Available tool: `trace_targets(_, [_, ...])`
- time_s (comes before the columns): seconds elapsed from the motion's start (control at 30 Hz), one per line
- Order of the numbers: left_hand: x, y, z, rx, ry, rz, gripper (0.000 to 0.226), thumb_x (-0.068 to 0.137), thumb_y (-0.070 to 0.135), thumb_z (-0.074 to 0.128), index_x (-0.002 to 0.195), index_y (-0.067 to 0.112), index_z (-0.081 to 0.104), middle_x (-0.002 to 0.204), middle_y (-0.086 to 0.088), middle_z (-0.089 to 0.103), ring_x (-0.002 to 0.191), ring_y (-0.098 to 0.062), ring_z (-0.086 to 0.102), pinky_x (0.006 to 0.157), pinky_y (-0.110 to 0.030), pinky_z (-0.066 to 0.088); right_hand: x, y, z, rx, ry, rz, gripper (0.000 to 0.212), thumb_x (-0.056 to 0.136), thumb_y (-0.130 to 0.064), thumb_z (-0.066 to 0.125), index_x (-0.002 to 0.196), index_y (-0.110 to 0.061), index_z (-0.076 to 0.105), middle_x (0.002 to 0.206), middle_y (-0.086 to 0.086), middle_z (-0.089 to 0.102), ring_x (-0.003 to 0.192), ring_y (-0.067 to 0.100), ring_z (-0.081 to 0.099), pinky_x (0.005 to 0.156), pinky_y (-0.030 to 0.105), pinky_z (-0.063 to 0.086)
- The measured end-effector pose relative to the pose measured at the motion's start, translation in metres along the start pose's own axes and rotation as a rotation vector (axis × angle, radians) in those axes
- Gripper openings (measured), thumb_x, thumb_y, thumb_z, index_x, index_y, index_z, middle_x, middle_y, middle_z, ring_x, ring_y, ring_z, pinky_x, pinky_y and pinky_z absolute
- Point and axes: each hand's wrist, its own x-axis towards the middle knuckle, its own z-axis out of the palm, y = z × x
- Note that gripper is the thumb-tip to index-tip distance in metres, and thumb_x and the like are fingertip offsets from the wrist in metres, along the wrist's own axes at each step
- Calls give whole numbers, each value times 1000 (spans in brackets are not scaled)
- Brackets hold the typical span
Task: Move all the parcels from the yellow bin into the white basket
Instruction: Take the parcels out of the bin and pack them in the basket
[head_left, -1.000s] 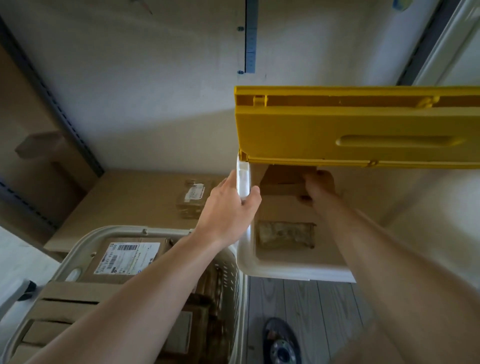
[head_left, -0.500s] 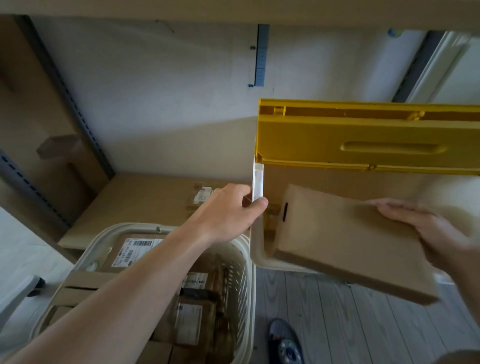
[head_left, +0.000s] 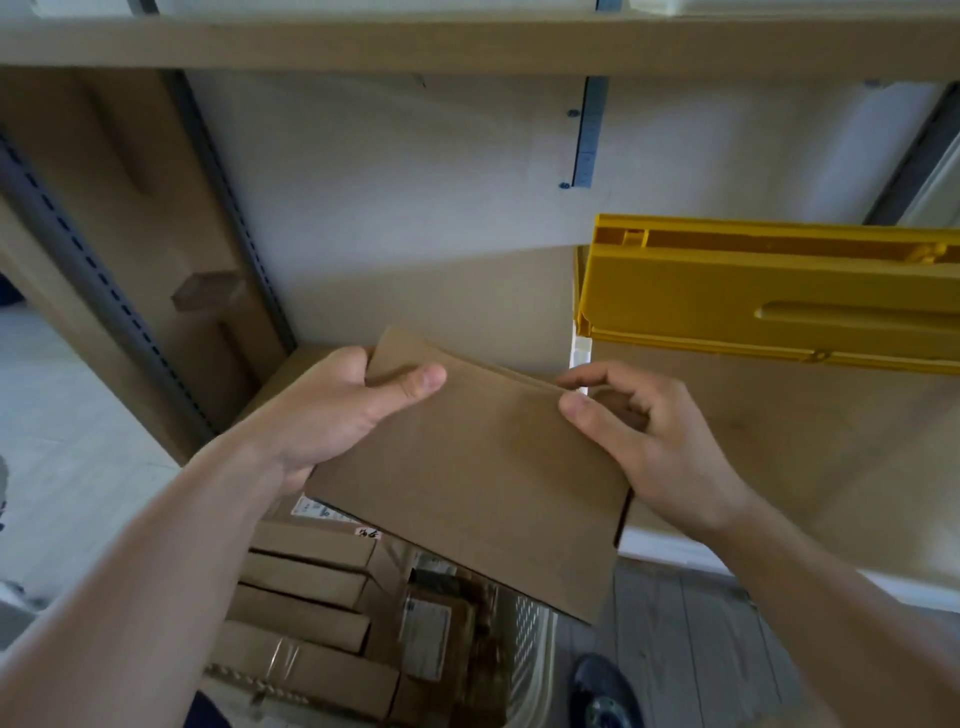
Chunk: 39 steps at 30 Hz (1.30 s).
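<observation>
- The parcel, a flat brown cardboard mailer, is held in the air between both hands, in front of the shelf and directly above the white basket.
- Its long axis runs from the upper left, near the left hand, down to the lower right; the broad face tilts toward the camera and the lower right corner hangs lowest, over the basket's perforated right wall.
- The left hand grips the upper left end: the thumb lies curled across the top face and the fingers are tucked out of sight beneath.
- The right hand pinches the right edge, thumb on top and fingers curled behind it.
- Both forearms reach in from the bottom of the view and meet at the parcel, wrists roughly level, neither hand clearly the nearer to the basket.
- The basket lies straight below the parcel and already holds several stacked cardboard boxes, some with labels, so the free room seems to be on its right side.
- The yellow bin sits well apart at the upper right on the shelf; its inside cannot be seen from here.
- Judging by this, the coming move is a short lowering and a release.
</observation>
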Motion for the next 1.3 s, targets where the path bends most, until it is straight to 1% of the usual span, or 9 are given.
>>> trace_targets(0.17, [-5,-16,-30,-199,330,89,49,75,57,68,104,18,71,82,7,77,82,-17,74,75,-39,55,33,-9,50,405,97,218,21,94,-25,72,114,-18,69,99,8,79,89,18,76,81,38,61])
trace_targets(0.3, [-6,-28,-45,-276,494,223,39,86,32,72,121,18,60,100,10,74,97,-6,71,94,-38,57,54,-11,84,475,14,377,90,72,-86,60,148,-38,50,150,-10,56,143,17,48,122,54,32])
trace_targets(0.37, [-6,-36,-52,-336,474,249,37,94,22,68,129,25,55,111,9,71,113,-11,66,110,-44,48,62,-11,97,540,24,421,97,75,-96,39,157,-44,33,162,-13,39,153,15,30,127,54,16])
trace_targets(0.47, [-10,-35,-58,-578,425,242,48,93,63,50,134,38,58,136,3,63,135,-21,51,121,-52,31,65,-22,108,635,111,451,44,111,-45,30,140,-30,60,140,-6,64,134,21,54,111,38,46])
trace_targets(0.53, [-13,-33,-62,-716,405,209,66,96,72,29,128,27,66,112,0,71,120,-19,60,118,-47,36,70,-18,111,701,134,430,43,107,-20,35,112,-23,78,124,4,72,114,27,63,83,35,56])
trace_targets(0.73, [-13,-35,-73,-872,481,124,27,107,21,50,104,10,74,97,-4,71,108,-23,65,107,-41,51,75,-21,123,792,200,409,63,72,-14,57,130,-39,66,149,7,50,137,31,49,118,52,38])
trace_targets(0.9, [-11,-37,-69,-825,401,170,50,100,-7,40,143,15,52,124,-10,74,118,-28,69,103,-43,54,89,-14,115,980,196,502,42,98,-5,56,140,-11,51,120,18,73,108,33,73,90,38,62])
trace_targets(1.1, [-12,-38,-67,-469,429,224,55,104,4,52,149,32,42,121,5,74,113,-12,70,96,-48,59,93,-16,110,470,290,189,35,104,-18,58,133,-37,54,110,-9,77,104,17,74,92,45,61])
trace_targets(1.3, [-6,-45,-64,-347,497,154,51,106,8,51,149,35,43,122,14,73,115,-12,69,87,-40,57,91,-13,103,332,276,109,31,103,-20,58,128,-37,50,97,-14,78,94,6,74,69,18,59])
